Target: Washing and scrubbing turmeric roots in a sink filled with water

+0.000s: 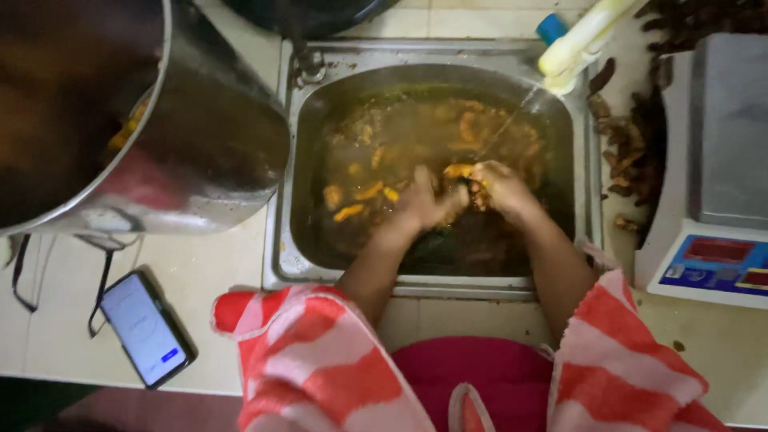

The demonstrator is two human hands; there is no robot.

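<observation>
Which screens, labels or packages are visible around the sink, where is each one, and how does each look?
Black rectangular smartphone: on the pale counter left of the sink, screen lit white with a small blue spot.
White digital kitchen scale: on the counter right of the sink, grey steel platform, blue front panel with a red display window.
Pale yellow plastic bottle with blue cap: lying behind the sink, upper right; no label readable.

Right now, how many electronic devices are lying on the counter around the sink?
2: a smartphone left of the sink, screen lit, and a digital scale to its right. Others may sit out of view.
</observation>
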